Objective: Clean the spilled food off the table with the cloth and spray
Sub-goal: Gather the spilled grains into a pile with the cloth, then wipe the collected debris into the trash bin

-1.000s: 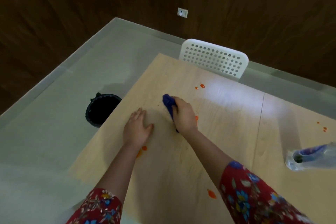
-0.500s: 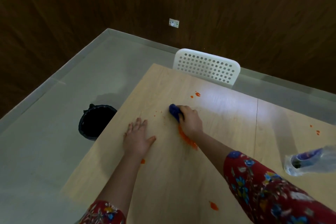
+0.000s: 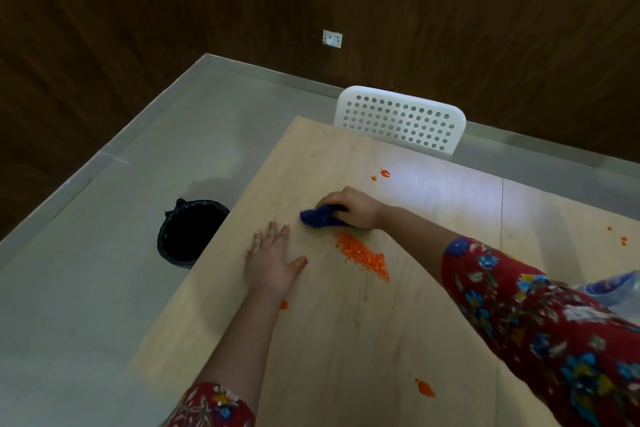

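two hands are on the pale wooden table (image 3: 346,340). the right hand (image 3: 353,206) is clenched around a bunched blue cloth (image 3: 320,217), pressing it onto the tabletop; the cloth sticks out from the fist toward 9 o'clock. the left hand (image 3: 272,258) lies flat and released, fingers spread, palm down, holding nothing, at about 7 o'clock from the cloth and close to the table's left edge.

a streak of crumbly orange spilled food (image 3: 363,255) lies at 5 o'clock from the cloth, just beside it but not under it, between the two forearms. smaller orange spots are scattered about: a pair (image 3: 382,174) at 1 o'clock from the right hand, one dab (image 3: 284,304) next to the left wrist, one blob (image 3: 425,387) near the table's front, and a few specks (image 3: 620,238) far off at 3 o'clock.

a clear plastic bottle with a purple label (image 3: 620,288) peeks out behind the right sleeve (image 3: 540,333) at the frame's right edge; its top is hidden. a white perforated chair (image 3: 401,120) stands at the table's far side, at 12 o'clock. a black bin (image 3: 190,230) sits on the grey floor at 9 o'clock, touching or just beside the table edge.
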Demonstrator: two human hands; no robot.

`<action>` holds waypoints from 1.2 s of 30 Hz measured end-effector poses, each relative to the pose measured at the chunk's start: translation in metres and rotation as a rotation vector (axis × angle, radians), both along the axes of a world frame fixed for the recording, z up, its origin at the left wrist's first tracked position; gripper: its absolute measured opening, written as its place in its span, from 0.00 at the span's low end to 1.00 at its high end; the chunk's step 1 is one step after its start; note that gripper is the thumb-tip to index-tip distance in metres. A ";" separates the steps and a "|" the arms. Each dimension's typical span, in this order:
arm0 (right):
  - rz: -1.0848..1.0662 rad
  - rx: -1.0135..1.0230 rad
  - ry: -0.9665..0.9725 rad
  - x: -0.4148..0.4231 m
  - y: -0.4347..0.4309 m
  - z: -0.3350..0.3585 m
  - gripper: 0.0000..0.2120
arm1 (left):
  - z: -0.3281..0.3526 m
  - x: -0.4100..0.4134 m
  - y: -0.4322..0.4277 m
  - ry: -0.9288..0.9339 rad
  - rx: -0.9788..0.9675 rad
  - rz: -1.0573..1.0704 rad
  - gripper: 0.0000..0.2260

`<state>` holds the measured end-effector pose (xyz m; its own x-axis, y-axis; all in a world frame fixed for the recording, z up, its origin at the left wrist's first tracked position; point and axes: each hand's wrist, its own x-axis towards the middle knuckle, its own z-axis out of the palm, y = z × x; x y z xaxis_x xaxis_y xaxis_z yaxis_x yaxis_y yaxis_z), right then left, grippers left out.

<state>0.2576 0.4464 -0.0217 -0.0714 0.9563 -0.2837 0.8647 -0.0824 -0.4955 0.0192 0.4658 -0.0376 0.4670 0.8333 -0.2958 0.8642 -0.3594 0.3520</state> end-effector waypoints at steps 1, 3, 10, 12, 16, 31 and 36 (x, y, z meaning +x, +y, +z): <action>0.008 -0.014 0.005 0.000 -0.012 0.005 0.18 | 0.000 0.000 0.000 0.000 0.001 -0.003 0.36; -0.050 0.042 0.091 0.000 -0.036 0.018 0.17 | 0.000 0.000 0.000 -0.002 -0.002 -0.006 0.36; -1.030 0.297 0.815 -0.022 -0.131 0.064 0.12 | 0.006 -0.002 -0.001 0.009 -0.019 -0.001 0.34; -1.291 0.230 1.187 -0.035 -0.149 0.069 0.09 | 0.016 -0.002 -0.006 -0.063 -0.036 0.045 0.31; -1.341 0.180 1.861 -0.072 -0.192 0.074 0.25 | 0.049 -0.003 -0.040 -0.394 -0.073 0.189 0.22; -1.477 0.252 1.926 -0.278 -0.366 0.125 0.09 | 0.149 -0.188 -0.231 -0.869 -0.653 0.182 0.12; -1.514 0.217 1.923 -0.349 -0.383 0.130 0.07 | 0.152 -0.256 -0.240 -0.861 -0.680 0.198 0.12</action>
